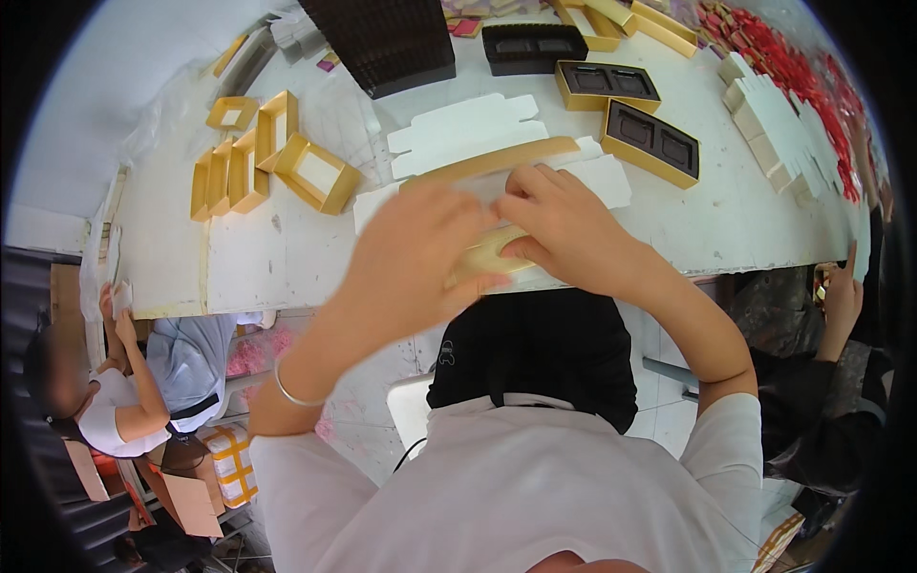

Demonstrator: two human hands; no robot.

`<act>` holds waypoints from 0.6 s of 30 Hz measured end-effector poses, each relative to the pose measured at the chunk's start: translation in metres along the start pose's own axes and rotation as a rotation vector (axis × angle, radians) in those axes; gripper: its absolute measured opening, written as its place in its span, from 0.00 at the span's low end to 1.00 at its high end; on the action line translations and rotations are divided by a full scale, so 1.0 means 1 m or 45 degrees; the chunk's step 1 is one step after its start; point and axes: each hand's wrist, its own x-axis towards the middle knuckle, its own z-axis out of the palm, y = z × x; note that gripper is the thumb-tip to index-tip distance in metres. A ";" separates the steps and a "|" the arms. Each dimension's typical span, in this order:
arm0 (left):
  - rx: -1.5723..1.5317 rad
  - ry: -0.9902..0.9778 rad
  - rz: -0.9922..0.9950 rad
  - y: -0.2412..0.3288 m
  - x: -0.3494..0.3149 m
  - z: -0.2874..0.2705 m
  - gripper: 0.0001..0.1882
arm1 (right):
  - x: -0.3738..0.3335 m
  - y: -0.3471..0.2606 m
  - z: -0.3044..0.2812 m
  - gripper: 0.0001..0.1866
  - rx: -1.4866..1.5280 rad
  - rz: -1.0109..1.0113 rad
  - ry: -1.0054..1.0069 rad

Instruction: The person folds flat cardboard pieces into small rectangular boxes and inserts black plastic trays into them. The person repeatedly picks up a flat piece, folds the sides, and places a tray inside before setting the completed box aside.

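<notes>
At the table's near edge, a gold cardboard box blank [487,254] with a white inside is held between my two hands, partly folded. My left hand [415,244] is smeared by motion; its thumb lies along the gold panel and its fingers curl over the top. My right hand [573,229] grips the other end, thumb against the gold side and fingers bent over the edge. The hands hide much of the piece's middle. Just beyond them a flat white cardboard blank [468,129] lies on the table.
Empty gold box trays [318,174] stand at the left. Gold boxes with black inserts [651,143] sit at the right, near a tall stack of black inserts [382,43]. Farther right are white blanks [769,129] and red pieces [783,57]. Other people work at both sides.
</notes>
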 end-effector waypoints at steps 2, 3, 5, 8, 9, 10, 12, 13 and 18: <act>0.047 0.031 0.112 0.001 -0.021 0.019 0.25 | -0.016 0.002 0.004 0.19 -0.049 -0.145 0.113; 0.141 0.077 0.140 0.002 -0.031 0.029 0.23 | -0.026 0.001 0.007 0.21 -0.066 -0.218 0.161; 0.324 0.166 0.199 0.005 -0.043 0.045 0.21 | -0.042 -0.007 0.011 0.22 -0.231 -0.289 0.231; 0.104 0.280 0.168 0.014 -0.051 0.049 0.18 | -0.056 -0.015 0.014 0.19 -0.324 -0.311 0.227; 0.095 0.320 0.142 0.016 -0.049 0.046 0.11 | -0.058 -0.017 0.013 0.18 -0.331 -0.304 0.209; 0.004 0.259 0.060 0.015 -0.048 0.044 0.09 | -0.059 -0.018 0.012 0.16 -0.337 -0.299 0.191; -0.168 0.139 -0.117 0.012 -0.044 0.041 0.07 | -0.048 -0.021 0.002 0.11 -0.190 -0.148 0.081; -0.128 0.132 -0.153 0.009 -0.040 0.041 0.06 | -0.041 -0.021 -0.002 0.09 -0.116 -0.073 0.025; 0.086 0.447 0.011 0.004 -0.025 0.021 0.08 | -0.020 -0.011 -0.003 0.07 0.002 0.030 -0.031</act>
